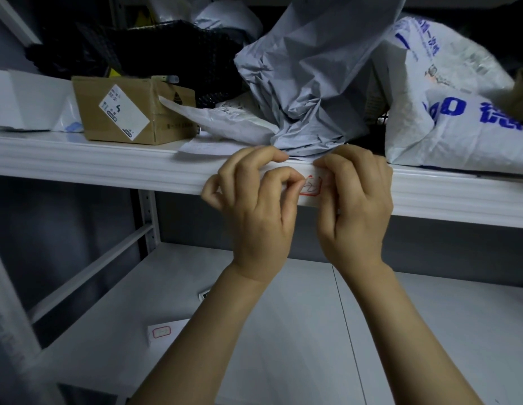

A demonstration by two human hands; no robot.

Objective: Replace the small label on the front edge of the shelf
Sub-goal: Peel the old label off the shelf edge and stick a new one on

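A small white label (313,185) with a red border and handwriting sits on the front edge of the white shelf (108,162). My left hand (254,206) has its fingers curled, with thumb and forefinger pinching the label's left end. My right hand (356,200) is curled over the label's right end and presses it against the shelf edge; that end is hidden under the fingers. Both hands touch the shelf edge.
On the shelf above stand a cardboard box (131,109), a crumpled grey plastic bag (310,83), a white bag with blue print (459,112) and black netting (155,45). On the lower shelf (283,331) lie a sheet with another red-bordered label (162,333) and a small scrap (204,295).
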